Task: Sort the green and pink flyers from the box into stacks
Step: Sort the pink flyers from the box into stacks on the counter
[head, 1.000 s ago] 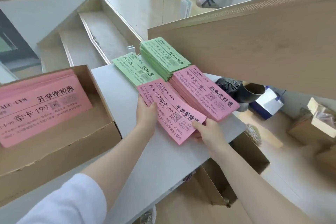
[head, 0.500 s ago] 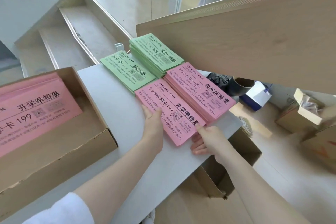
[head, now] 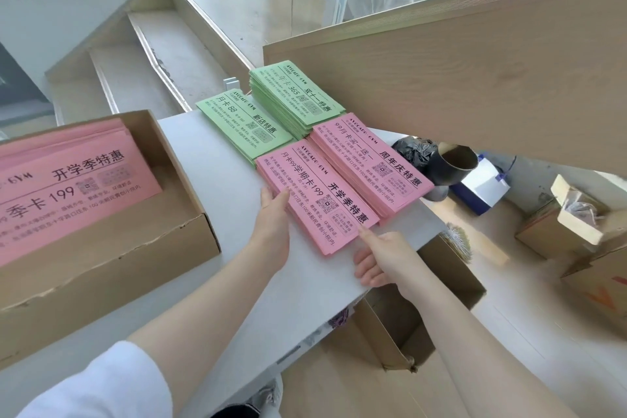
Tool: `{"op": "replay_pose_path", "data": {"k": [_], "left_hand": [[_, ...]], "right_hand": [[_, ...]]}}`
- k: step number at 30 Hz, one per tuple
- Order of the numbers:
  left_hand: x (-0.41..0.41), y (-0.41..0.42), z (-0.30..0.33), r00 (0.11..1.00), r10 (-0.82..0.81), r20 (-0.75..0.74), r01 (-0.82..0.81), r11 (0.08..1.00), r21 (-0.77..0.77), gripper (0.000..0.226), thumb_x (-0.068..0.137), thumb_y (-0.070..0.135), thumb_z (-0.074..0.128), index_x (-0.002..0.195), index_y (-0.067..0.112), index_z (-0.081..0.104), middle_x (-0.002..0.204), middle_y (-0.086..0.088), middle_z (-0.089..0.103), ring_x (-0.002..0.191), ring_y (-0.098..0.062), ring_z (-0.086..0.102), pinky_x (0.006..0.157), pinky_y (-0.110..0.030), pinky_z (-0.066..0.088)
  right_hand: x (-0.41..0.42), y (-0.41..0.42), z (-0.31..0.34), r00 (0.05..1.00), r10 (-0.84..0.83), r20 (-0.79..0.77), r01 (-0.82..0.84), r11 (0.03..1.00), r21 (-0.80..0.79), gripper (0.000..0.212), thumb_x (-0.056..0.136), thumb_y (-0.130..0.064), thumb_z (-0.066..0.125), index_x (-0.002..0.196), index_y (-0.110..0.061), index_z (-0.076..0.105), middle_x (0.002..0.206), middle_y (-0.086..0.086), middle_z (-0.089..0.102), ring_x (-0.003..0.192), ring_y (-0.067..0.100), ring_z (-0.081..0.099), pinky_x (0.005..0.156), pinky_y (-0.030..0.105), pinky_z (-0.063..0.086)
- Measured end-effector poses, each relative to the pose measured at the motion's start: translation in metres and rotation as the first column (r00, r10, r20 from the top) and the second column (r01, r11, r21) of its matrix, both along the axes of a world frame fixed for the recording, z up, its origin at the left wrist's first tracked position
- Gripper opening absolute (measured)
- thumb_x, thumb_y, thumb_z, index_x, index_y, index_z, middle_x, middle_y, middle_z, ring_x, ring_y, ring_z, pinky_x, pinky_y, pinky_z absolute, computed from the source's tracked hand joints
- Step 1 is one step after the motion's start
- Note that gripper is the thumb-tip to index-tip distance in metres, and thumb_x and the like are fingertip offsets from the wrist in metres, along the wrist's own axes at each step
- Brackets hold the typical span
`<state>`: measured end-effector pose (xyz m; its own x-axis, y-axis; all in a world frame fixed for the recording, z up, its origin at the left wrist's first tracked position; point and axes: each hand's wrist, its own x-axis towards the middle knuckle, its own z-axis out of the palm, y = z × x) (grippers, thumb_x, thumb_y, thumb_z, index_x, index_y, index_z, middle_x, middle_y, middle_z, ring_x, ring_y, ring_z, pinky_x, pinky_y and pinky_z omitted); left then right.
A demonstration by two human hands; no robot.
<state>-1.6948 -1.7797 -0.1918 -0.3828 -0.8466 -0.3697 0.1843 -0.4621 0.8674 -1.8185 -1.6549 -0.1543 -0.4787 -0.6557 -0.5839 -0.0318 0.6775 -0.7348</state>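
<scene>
1. The left hand (head: 273, 210) lies with straight fingers against the left long edge of the near pink flyer stack (head: 317, 202), fingertips resting on its top sheet.
2. The right hand (head: 378, 256) touches that stack's near corner with an extended finger; its other fingers are loosely curled and hold nothing.
3. The stack lies flat on the white desk (head: 217, 214).
4. Left of the stack, the open cardboard box (head: 112, 248) holds more pink flyers (head: 64, 176).
5. Touching the stack's right edge is a second pink stack (head: 371, 163).
6. Beyond the near stack lie a thin green stack (head: 244, 125) and, further right, a thicker green stack (head: 297, 97).
</scene>
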Motion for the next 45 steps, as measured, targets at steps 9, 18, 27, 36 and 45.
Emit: {"op": "replay_pose_path", "data": {"k": [9,18,27,36,45], "left_hand": [[0.091,0.083,0.038,0.991,0.086,0.104,-0.050,0.949,-0.310,0.025,0.090,0.006,0.047,0.100,0.023,0.062,0.107,0.005,0.063,0.100,-0.014,0.062,0.093,-0.031,0.045],[0.218,0.100,0.099,0.925,0.370,0.092,-0.233,0.740,-0.631,0.033,0.093,-0.009,0.039,0.088,0.013,0.062,0.071,0.007,0.067,0.065,-0.010,0.062,0.068,-0.019,0.052],[0.310,0.004,0.128,0.857,0.470,0.213,-0.167,0.644,-0.747,0.031,0.094,0.000,0.043,0.090,0.024,0.061,0.082,0.007,0.066,0.069,-0.012,0.062,0.071,-0.027,0.053],[0.347,-0.134,0.099,0.182,0.369,0.911,0.834,0.434,-0.342,0.050,0.096,0.017,0.040,0.145,0.023,0.028,0.154,0.005,0.023,0.143,-0.017,0.015,0.116,-0.030,0.015],[0.349,-0.156,0.078,0.119,0.361,0.925,0.892,0.369,-0.259,0.060,0.097,0.022,0.034,0.149,0.019,0.003,0.157,0.006,-0.001,0.145,-0.016,-0.006,0.117,-0.030,-0.001]], "right_hand": [[0.066,0.014,0.029,0.952,0.305,0.004,-0.283,0.890,-0.358,0.031,0.095,-0.025,0.049,0.070,-0.009,0.059,0.045,-0.001,0.051,0.034,0.009,0.036,0.037,0.015,0.031],[0.170,-0.023,0.066,0.836,0.549,-0.001,-0.447,0.679,-0.582,0.027,0.094,-0.008,0.048,0.070,-0.010,0.058,0.051,0.000,0.055,0.043,0.013,0.046,0.043,0.018,0.036],[0.237,-0.131,0.081,0.844,0.529,-0.090,-0.488,0.687,-0.539,0.007,0.091,-0.018,0.056,0.092,-0.021,0.062,0.089,-0.007,0.066,0.079,0.007,0.061,0.077,0.025,0.050],[0.258,-0.242,0.051,0.968,0.143,0.205,-0.081,0.956,-0.283,0.051,0.091,-0.018,0.053,0.137,-0.010,0.035,0.125,0.007,0.054,0.099,0.018,0.050,0.079,0.035,0.041],[0.260,-0.256,0.034,0.983,0.181,0.016,-0.172,0.955,-0.239,0.037,0.086,0.001,0.053,0.122,-0.008,0.048,0.104,0.005,0.060,0.078,0.008,0.055,0.058,0.023,0.041]]}}
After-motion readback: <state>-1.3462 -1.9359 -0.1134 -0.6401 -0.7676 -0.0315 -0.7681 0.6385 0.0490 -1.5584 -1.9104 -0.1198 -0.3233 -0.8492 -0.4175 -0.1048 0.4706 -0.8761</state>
